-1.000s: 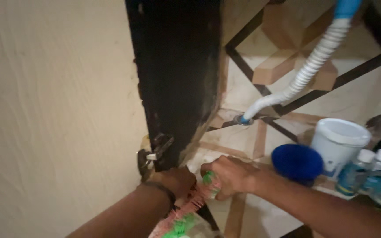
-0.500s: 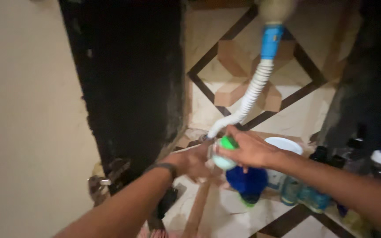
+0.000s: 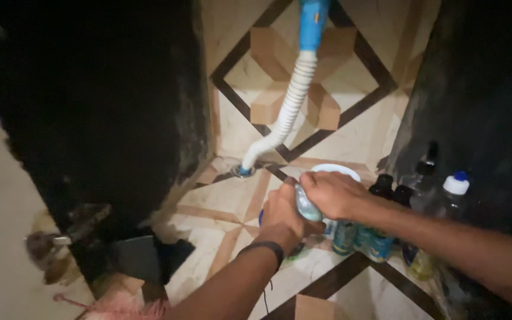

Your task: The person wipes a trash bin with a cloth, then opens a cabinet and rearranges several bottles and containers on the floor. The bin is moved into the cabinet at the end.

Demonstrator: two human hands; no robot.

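Head view: under a dark cabinet, patterned tile floor (image 3: 238,201).
Left hand (image 3: 281,213): fingers curled shut round the lower part of a pale bottle (image 3: 307,206).
Right hand (image 3: 333,194): fingers wrapped over the bottle's top.
Bottle: held between both hands, just above the floor, before a white tub (image 3: 334,170).
Nearby: corrugated white drain hose (image 3: 285,112); row of bottles (image 3: 380,237) at the right.

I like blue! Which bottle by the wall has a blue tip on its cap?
The clear plastic bottle with the white cap, farthest right; the other bottles have dark caps.
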